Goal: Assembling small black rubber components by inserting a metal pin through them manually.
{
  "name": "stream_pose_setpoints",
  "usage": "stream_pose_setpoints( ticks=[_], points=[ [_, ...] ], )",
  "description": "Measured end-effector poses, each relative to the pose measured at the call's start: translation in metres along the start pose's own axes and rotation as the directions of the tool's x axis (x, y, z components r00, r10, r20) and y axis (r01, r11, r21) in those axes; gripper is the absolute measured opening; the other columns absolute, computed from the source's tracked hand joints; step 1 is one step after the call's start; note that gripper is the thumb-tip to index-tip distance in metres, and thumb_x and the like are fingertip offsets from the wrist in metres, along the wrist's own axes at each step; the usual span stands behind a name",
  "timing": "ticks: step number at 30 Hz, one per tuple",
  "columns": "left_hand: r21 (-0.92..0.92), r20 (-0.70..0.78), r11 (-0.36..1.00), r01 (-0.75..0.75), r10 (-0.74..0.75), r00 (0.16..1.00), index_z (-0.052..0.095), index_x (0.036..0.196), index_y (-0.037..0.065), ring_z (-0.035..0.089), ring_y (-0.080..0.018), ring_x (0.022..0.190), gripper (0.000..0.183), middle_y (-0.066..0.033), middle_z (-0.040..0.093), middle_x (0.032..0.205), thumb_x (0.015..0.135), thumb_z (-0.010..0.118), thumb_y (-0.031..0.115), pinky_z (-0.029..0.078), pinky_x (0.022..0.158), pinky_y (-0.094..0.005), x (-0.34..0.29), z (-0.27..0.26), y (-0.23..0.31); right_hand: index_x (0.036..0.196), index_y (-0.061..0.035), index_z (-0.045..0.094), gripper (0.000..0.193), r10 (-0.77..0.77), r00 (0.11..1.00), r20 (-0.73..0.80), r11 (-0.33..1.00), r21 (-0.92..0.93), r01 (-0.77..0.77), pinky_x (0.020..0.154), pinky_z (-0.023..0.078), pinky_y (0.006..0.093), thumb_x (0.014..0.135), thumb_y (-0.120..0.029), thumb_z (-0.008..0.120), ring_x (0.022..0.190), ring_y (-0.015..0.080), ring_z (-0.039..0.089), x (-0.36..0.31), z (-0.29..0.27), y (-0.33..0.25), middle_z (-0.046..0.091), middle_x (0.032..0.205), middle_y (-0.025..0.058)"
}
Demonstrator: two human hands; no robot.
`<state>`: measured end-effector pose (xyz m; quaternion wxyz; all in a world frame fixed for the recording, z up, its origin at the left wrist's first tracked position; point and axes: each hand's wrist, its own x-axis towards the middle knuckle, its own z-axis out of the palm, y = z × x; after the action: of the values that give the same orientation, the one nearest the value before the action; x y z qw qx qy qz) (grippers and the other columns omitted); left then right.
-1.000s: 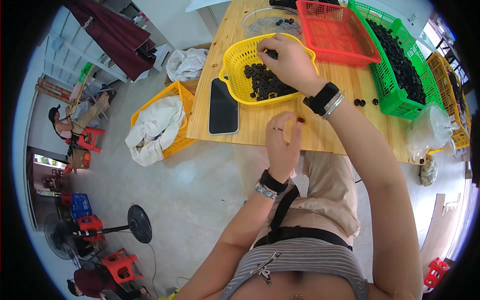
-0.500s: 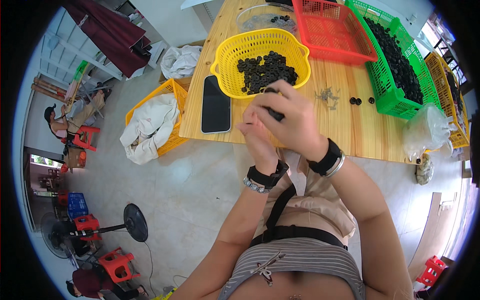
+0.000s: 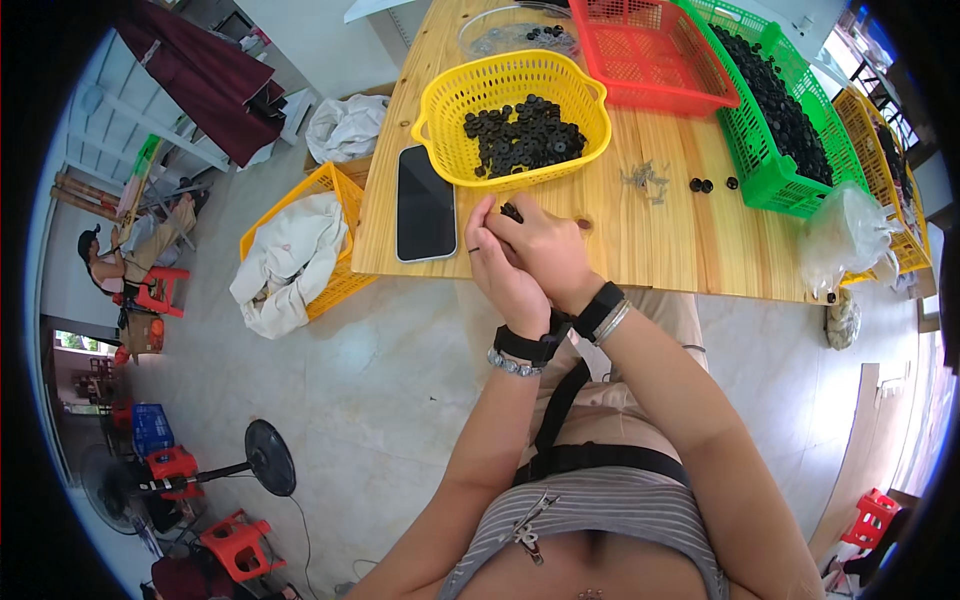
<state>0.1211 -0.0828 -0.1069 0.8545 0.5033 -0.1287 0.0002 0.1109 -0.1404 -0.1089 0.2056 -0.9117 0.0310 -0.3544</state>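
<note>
My left hand (image 3: 507, 282) and my right hand (image 3: 553, 248) are pressed together just over the table's front edge. A small black round piece (image 3: 511, 212) shows between the curled fingers of my right hand. The left hand is closed up against the right, and what lies between the palms is hidden. Behind them is a yellow basket (image 3: 436, 98) with a heap of black plastic discs (image 3: 530, 140) in it. A phone (image 3: 426, 208) lies to the left. On the right are a small pile of metal pins (image 3: 645, 182) and several loose black pieces (image 3: 707, 186).
Beyond the yellow basket stand a red basket (image 3: 655, 98) and a clear bowl (image 3: 478, 48). A green crate (image 3: 765, 188) full of black parts is at the right, beside a plastic bag (image 3: 846, 232). A yellow crate (image 3: 338, 268) with white cloth and a fan (image 3: 270, 457) stand left.
My right hand has come down and turned against the left hand, covering more of the black piece. Both hands were higher and farther apart before.
</note>
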Motion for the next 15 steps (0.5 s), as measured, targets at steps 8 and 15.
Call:
stream_pose_setpoints(
  ticks=[8, 15],
  points=[
    [0.038, 0.015, 0.995, 0.094, -0.094, 0.995, 0.043, 0.118, -0.002, 0.046, -0.0146, 0.103, 0.033, -0.01, 0.048, 0.115, 0.092, 0.043, 0.018, 0.037, 0.09, -0.0266, 0.008, -0.007, -0.002, 0.077, -0.0122, 0.057, 0.008, -0.037, 0.999, 0.019, 0.99, -0.134, 0.039, 0.058, 0.044, 0.0342, 0.072, -0.018, 0.056, 0.073, 0.0238, 0.053, 0.003, 0.012, 0.005, 0.049, 0.075, 0.0077],
    [0.076, 0.021, 0.995, 0.07, -0.072, 0.997, 0.042, 0.119, -0.002, 0.046, -0.0143, 0.101, 0.033, -0.0106, 0.048, 0.113, 0.09, 0.045, 0.014, 0.037, 0.088, -0.0264, 0.007, -0.006, -0.001, 0.077, -0.0125, 0.058, 0.008, -0.03, 0.998, 0.058, 0.985, -0.166, 0.039, 0.069, 0.038, 0.0359, 0.071, -0.018, 0.055, 0.084, 0.025, 0.05, 0.003, 0.016, 0.007, 0.052, 0.082, 0.0066]
  ],
)
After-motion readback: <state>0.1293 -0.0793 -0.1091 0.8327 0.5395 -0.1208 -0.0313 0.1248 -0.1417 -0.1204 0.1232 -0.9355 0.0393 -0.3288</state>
